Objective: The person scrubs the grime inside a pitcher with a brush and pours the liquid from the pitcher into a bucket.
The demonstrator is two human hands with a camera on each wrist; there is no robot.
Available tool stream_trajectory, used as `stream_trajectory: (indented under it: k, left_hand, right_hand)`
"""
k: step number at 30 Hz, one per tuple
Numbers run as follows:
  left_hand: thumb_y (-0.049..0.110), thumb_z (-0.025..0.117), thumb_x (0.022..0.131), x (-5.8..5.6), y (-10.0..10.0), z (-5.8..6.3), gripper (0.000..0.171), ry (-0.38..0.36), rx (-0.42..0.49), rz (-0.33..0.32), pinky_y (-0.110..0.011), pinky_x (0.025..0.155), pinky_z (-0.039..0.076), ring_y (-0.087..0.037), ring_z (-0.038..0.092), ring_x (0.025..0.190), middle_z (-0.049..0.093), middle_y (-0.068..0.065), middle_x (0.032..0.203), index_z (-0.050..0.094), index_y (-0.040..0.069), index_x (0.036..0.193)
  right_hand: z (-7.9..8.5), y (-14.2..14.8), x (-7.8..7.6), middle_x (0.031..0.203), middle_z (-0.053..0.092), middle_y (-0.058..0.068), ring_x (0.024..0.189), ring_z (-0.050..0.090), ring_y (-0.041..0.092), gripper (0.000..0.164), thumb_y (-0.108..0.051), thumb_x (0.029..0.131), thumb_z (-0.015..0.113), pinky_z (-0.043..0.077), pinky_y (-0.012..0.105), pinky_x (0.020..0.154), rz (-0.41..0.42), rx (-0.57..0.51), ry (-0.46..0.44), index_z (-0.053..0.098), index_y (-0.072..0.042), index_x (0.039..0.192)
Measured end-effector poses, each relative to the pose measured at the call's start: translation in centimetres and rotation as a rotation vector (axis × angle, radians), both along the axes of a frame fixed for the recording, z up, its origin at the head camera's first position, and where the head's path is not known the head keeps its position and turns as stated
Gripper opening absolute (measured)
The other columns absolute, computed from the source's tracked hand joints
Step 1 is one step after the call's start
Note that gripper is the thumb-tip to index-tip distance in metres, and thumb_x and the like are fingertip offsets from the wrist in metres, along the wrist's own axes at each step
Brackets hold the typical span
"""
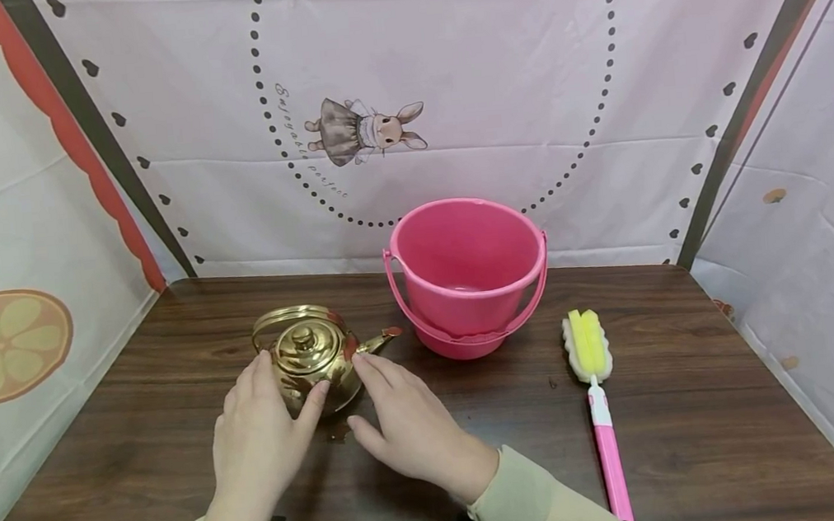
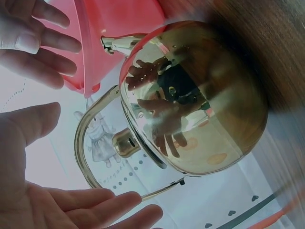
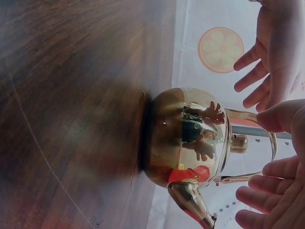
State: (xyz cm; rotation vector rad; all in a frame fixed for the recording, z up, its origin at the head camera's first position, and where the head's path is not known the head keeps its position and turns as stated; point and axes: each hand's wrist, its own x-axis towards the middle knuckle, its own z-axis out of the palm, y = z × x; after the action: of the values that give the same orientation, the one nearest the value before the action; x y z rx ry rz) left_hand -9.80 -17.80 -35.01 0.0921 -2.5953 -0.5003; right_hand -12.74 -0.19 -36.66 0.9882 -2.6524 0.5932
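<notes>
The brass-coloured kettle (image 1: pixel 324 389) stands upright on the left half of the desk (image 1: pixel 697 401), its spout (image 1: pixel 375 343) aimed right toward the pink bucket. The left hand (image 1: pixel 263 435) is at its near-left side and the right hand (image 1: pixel 417 426) at its near-right, both with fingers extended and neither gripping anything; the wrist views suggest gaps between hands and metal, though light contact at a fingertip can't be ruled out. The step looks like handling the kettle between two palms. To do that well, I would bring both palms in evenly and low on the belly, press gently, and leave the lid (image 1: pixel 311 354) and slender spout free of load. If it is to be lifted, the arched handle (image 1: pixel 298 311) over the lid is likely the surer hold, as polished curves could slip under flat fingers and a loose lid might shift.

The kettle is round-bellied and mirror-bright, reflecting the hands and some red; its lid is low and domed with a stubby knob (image 1: pixel 304 336). Just beyond the spout, the bucket (image 1: pixel 459 316) is smooth, flared and apparently plastic, its thin bail hanging down across the front. Farther right lies a brush (image 1: pixel 603 418) with a puffy yellow-and-white sponge head and slim pink-and-white handle. The desk is dark, streaky wood grain, and behind it hangs creased pale cloth (image 1: pixel 482 64) printed with dots, hearts and a sideways rabbit
</notes>
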Motion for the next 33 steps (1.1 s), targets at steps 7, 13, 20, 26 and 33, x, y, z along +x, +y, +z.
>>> stream_trajectory:
  k: [7, 13, 20, 26, 33]
  left_hand:
    - [0.041, 0.066, 0.086, 0.0, -0.2, 0.4, 0.075, -0.021, 0.019, 0.026, -0.067, 0.074, 0.044, -0.054, 0.054, 0.103, 0.051, -0.035, 0.125, 0.043, -0.015, 0.131]
    - [0.036, 0.063, 0.089, -0.1, -0.7, 0.6, 0.070, -0.022, 0.030, 0.053, -0.066, 0.073, 0.045, -0.056, 0.054, 0.099, 0.051, -0.036, 0.124, 0.042, -0.016, 0.131]
    - [0.027, 0.053, 0.094, -0.3, -1.5, 0.5, 0.060, -0.042, 0.030, 0.065, -0.065, 0.073, 0.046, -0.056, 0.053, 0.100, 0.049, -0.037, 0.125, 0.039, -0.018, 0.132]
    - [0.026, 0.051, 0.095, -0.5, -1.7, 0.5, 0.058, -0.055, 0.038, 0.070, -0.065, 0.074, 0.046, -0.056, 0.054, 0.100, 0.050, -0.037, 0.124, 0.040, -0.017, 0.133]
    - [0.024, 0.051, 0.095, -0.7, -1.8, 0.5, 0.056, -0.034, 0.036, 0.069, -0.064, 0.073, 0.046, -0.055, 0.054, 0.099, 0.051, -0.037, 0.124, 0.041, -0.017, 0.132]
  right_hand:
    - [0.1, -0.1, -0.1, 0.143, 0.046, 0.010, 0.130, 0.047, 0.022, 0.064, -0.035, 0.090, 0.060, 0.043, 0.039, 0.103, 0.010, -0.007, 0.008, 0.039, -0.004, 0.142]
    - [0.2, -0.4, -0.3, 0.143, 0.046, 0.009, 0.130, 0.047, 0.021, 0.064, -0.034, 0.090, 0.061, 0.044, 0.038, 0.102, 0.011, -0.017, 0.005, 0.039, -0.004, 0.142]
    - [0.3, -0.8, -0.3, 0.140, 0.049, 0.010, 0.127, 0.049, 0.021, 0.065, -0.033, 0.089, 0.062, 0.044, 0.036, 0.102, 0.013, -0.011, 0.048, 0.040, -0.004, 0.142]
    - [0.3, -1.0, -0.4, 0.139, 0.049, 0.010, 0.127, 0.049, 0.021, 0.063, -0.034, 0.090, 0.061, 0.044, 0.036, 0.102, 0.018, -0.001, 0.061, 0.040, -0.005, 0.142]
    - [0.7, -1.4, -0.6, 0.141, 0.048, 0.011, 0.128, 0.049, 0.022, 0.062, -0.035, 0.092, 0.059, 0.044, 0.037, 0.102, 0.029, 0.023, 0.065, 0.039, -0.005, 0.142]
